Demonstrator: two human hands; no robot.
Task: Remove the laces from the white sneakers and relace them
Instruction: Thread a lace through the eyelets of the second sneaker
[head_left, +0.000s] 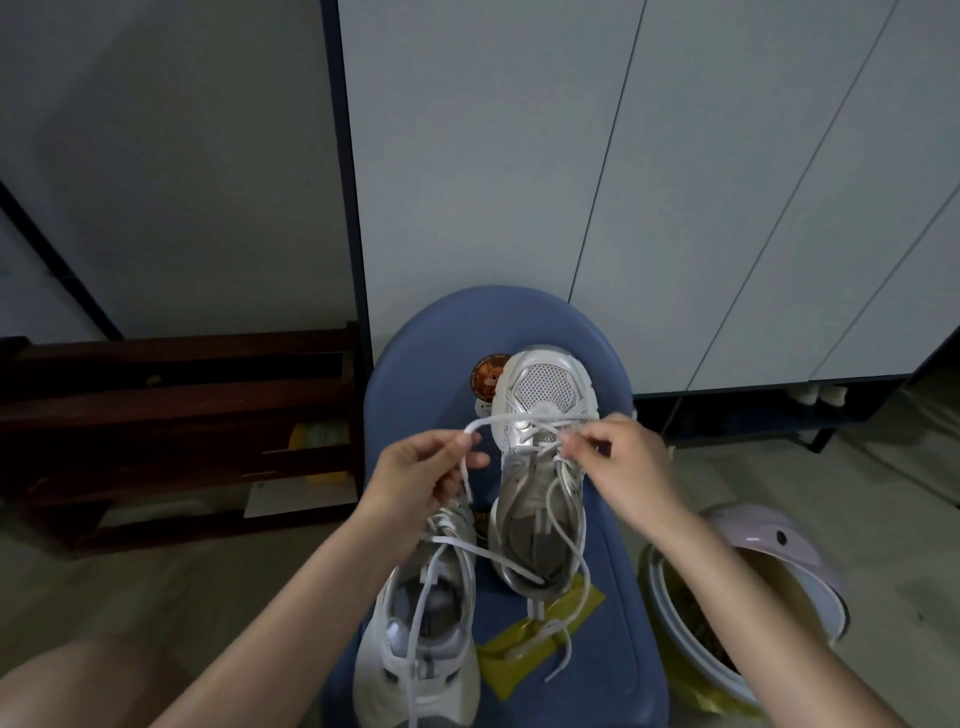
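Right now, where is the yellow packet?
In the head view, the yellow packet lies on the blue chair seat, low and centre, right of the nearer white sneaker, under loose lace ends.

Round brown sticker (487, 376) on blue stool seat (415, 364), partly behind toe of the right-hand white sneaker (543, 457): pale lettering curves along its rim, too small and blurred to read; cartoon figure at centre. Small white tag just below it, print illegible. No brand mark or number legible on either sneaker, nor elsewhere in view
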